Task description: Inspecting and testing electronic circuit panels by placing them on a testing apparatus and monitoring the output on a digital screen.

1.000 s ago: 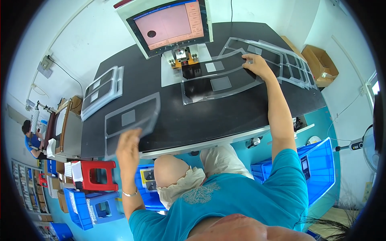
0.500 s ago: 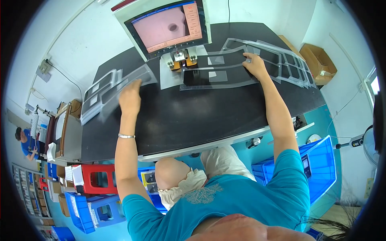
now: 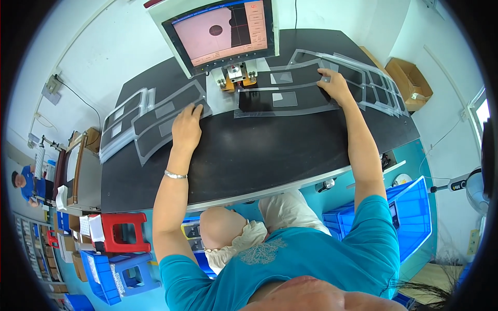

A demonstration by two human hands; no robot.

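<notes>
At the left of the black table, my left hand [image 3: 187,127] has its fingers closed on the right edge of a clear plastic sheet [image 3: 165,108] with two large dark-looking panels. That sheet lies slanted, partly over a stack of similar sheets [image 3: 110,141]. My right hand [image 3: 334,87] pinches the right end of another such plastic sheet [image 3: 284,99], each panel bearing a small paler rectangle. Its left end reaches the small metal fixture [image 3: 236,78] beneath the monitor [image 3: 218,33]. On screen is a dark round spot on pink beside a dark band.
More clear sheets [image 3: 381,85] lie fanned at the right of the black table [image 3: 249,166]. Beyond them stands a cardboard box [image 3: 410,83]. Blue crates [image 3: 410,217] sit low at the right, a red stool [image 3: 124,233] at the left. Another person [image 3: 31,184] stands far left.
My left hand has moved right, bringing its sheet away from the left stack toward the fixture. The right hand and its sheet have shifted slightly right. On screen, the round spot has moved left.
</notes>
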